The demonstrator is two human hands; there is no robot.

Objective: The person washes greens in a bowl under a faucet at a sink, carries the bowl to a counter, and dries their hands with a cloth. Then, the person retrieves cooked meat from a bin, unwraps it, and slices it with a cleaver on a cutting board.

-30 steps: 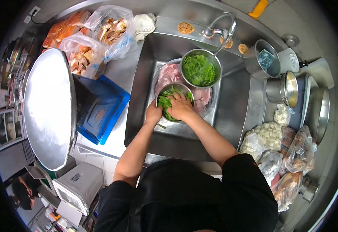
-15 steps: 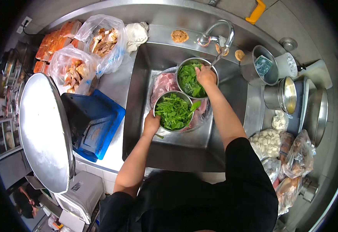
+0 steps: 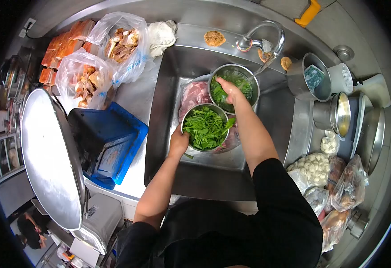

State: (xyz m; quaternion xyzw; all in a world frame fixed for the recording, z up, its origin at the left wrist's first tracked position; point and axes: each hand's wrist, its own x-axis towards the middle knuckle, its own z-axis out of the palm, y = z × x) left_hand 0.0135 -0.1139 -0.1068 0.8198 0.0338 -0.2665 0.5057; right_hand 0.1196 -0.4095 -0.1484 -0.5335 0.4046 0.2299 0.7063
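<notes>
Two round metal bowls stand in the sink, touching or nearly so. My left hand (image 3: pixel 178 142) grips the left rim of the near bowl (image 3: pixel 213 106), which is heaped with cut leafy greens (image 3: pixel 206 128). My right hand (image 3: pixel 230 92) is in the far bowl (image 3: pixel 257 93), where leafy greens (image 3: pixel 240 80) lie in water. Its upper digit stretches out to the left; the other fingers are partly hidden among the leaves. Water runs from the faucet (image 3: pixel 279 38) into the far bowl. Under the bowls is raw meat (image 3: pixel 195 94) in clear plastic.
A blue bin (image 3: pixel 135 134) and a large metal pan (image 3: pixel 48 156) stand left of the sink (image 3: pixel 191 176). Bags of cooked meat (image 3: pixel 87 87) lie behind them. To the right are metal pots (image 3: pixel 327 117), bagged garlic cloves (image 3: pixel 311 169) and other bags.
My right hand has shifted left within the far bowl. Greens there now sit lower, with more water showing. My left hand still holds the near bowl. The camera view has moved slightly.
</notes>
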